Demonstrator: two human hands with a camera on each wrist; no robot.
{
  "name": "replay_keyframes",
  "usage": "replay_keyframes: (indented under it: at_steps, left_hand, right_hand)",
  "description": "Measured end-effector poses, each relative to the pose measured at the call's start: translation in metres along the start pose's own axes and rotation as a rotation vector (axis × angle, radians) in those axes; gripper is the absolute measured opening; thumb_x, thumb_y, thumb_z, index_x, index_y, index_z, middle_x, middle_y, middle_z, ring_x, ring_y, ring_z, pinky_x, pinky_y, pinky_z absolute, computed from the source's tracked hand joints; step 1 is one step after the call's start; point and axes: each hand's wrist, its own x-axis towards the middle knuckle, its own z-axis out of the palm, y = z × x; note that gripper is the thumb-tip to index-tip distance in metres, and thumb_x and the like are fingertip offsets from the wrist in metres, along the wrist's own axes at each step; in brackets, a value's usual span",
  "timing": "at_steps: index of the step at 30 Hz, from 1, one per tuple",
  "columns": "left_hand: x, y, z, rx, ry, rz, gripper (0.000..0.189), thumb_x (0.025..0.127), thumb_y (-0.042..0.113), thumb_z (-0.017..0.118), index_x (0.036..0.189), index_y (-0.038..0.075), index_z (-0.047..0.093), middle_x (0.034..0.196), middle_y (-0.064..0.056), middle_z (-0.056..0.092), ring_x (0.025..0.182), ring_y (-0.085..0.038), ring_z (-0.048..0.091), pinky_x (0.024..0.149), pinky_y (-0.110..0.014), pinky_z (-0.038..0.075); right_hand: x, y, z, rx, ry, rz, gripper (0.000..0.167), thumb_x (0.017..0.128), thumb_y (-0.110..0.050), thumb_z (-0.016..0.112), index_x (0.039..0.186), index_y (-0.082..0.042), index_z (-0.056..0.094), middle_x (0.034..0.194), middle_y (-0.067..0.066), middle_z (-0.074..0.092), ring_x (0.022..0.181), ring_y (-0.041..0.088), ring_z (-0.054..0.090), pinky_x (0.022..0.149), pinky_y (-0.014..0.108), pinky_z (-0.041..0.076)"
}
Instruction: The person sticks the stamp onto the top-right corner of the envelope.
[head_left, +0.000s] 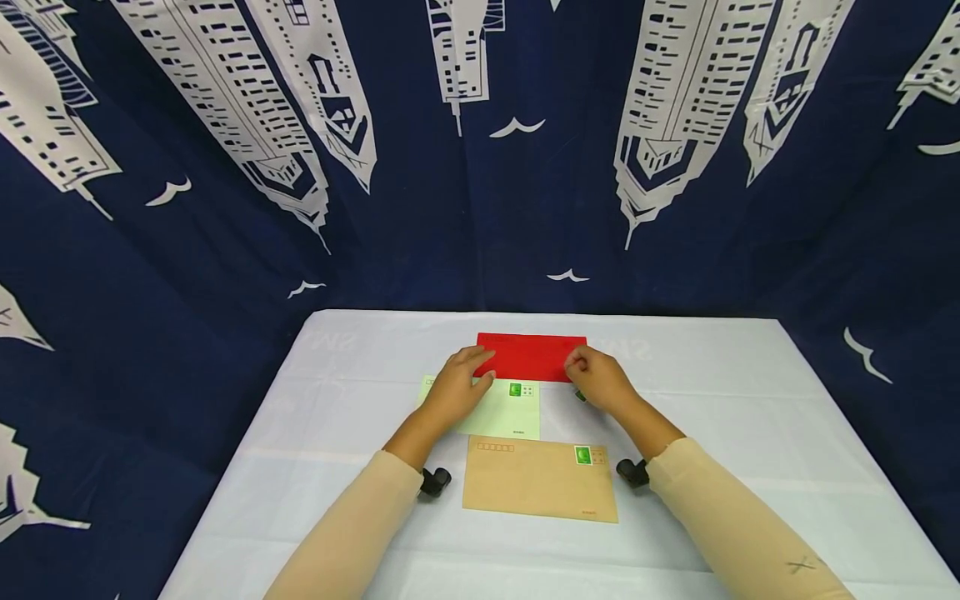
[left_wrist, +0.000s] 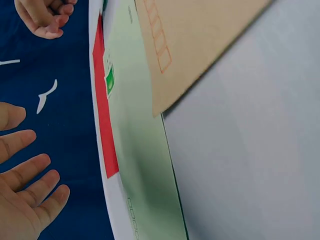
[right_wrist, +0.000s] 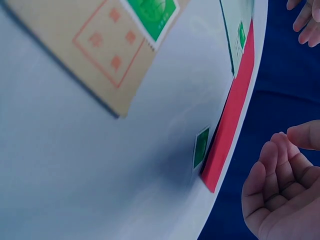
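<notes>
A red envelope (head_left: pixel 525 357) lies flat toward the back of the white table. Over its left end is my left hand (head_left: pixel 459 387), fingers spread; from the head view I cannot tell whether they touch it. Hovering by its right end, my right hand (head_left: pixel 600 379) has loosely curled fingers, the thumb close to the index fingertip, with nothing visible between them. A loose green stamp (right_wrist: pixel 201 147) sits on the table beside the red envelope, partly hidden by the right hand in the head view. Below the left hand is a light green envelope (head_left: pixel 502 415) bearing a green stamp.
Nearer the front lies a brown envelope (head_left: pixel 540 483), with a green stamp (head_left: pixel 583 455) at its upper right. A white cloth covers the table (head_left: pixel 360 517). Behind it hangs a dark blue curtain (head_left: pixel 480 217) printed with white buildings and birds.
</notes>
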Motion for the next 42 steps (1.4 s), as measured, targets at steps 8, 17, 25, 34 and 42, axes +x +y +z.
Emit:
replay_keyframes:
  at_steps: [8, 17, 25, 34, 42]
  left_hand:
    - [0.010, 0.000, 0.004, 0.011, -0.031, 0.009, 0.050, 0.103, 0.033, 0.057, 0.150, 0.017, 0.051, 0.159, -0.007, 0.044, 0.149, -0.029, 0.038, 0.124, -0.045, 0.034]
    - [0.021, 0.005, 0.006, 0.023, -0.062, 0.034, 0.052, 0.103, 0.034, 0.055, 0.151, 0.018, 0.049, 0.160, -0.007, 0.042, 0.150, -0.029, 0.036, 0.124, -0.047, 0.033]
    - [0.031, 0.008, 0.009, 0.046, -0.089, 0.042, 0.053, 0.103, 0.033, 0.055, 0.152, 0.017, 0.048, 0.161, -0.006, 0.041, 0.151, -0.029, 0.034, 0.125, -0.046, 0.030]
    - [0.040, 0.008, 0.014, 0.054, -0.143, -0.001, 0.054, 0.103, 0.036, 0.054, 0.154, 0.021, 0.045, 0.163, -0.005, 0.037, 0.152, -0.029, 0.034, 0.125, -0.047, 0.030]
    - [0.047, 0.002, 0.021, 0.097, -0.200, -0.004, 0.054, 0.103, 0.034, 0.055, 0.155, 0.019, 0.044, 0.163, -0.004, 0.038, 0.152, -0.026, 0.035, 0.126, -0.043, 0.029]
  right_hand:
    - [-0.003, 0.008, -0.007, -0.019, 0.018, 0.004, 0.015, 0.098, -0.014, 0.052, 0.100, -0.004, 0.063, 0.084, 0.008, 0.061, 0.077, 0.021, 0.056, 0.069, 0.028, 0.045]
    - [-0.003, 0.020, -0.009, -0.021, 0.008, 0.028, 0.016, 0.096, -0.014, 0.052, 0.101, -0.003, 0.063, 0.086, 0.009, 0.062, 0.079, 0.022, 0.055, 0.068, 0.027, 0.044]
    - [-0.007, 0.032, -0.007, -0.015, 0.003, 0.070, 0.017, 0.097, -0.016, 0.052, 0.104, -0.004, 0.062, 0.089, 0.009, 0.063, 0.083, 0.023, 0.056, 0.070, 0.028, 0.044]
    - [-0.010, 0.039, -0.005, -0.026, -0.014, 0.122, 0.016, 0.098, -0.017, 0.055, 0.105, -0.004, 0.063, 0.091, 0.010, 0.063, 0.084, 0.022, 0.057, 0.071, 0.029, 0.045]
    - [-0.015, 0.044, -0.007, -0.011, -0.031, 0.151, 0.017, 0.098, -0.017, 0.057, 0.105, -0.002, 0.063, 0.090, 0.011, 0.062, 0.085, 0.024, 0.056, 0.072, 0.030, 0.046]
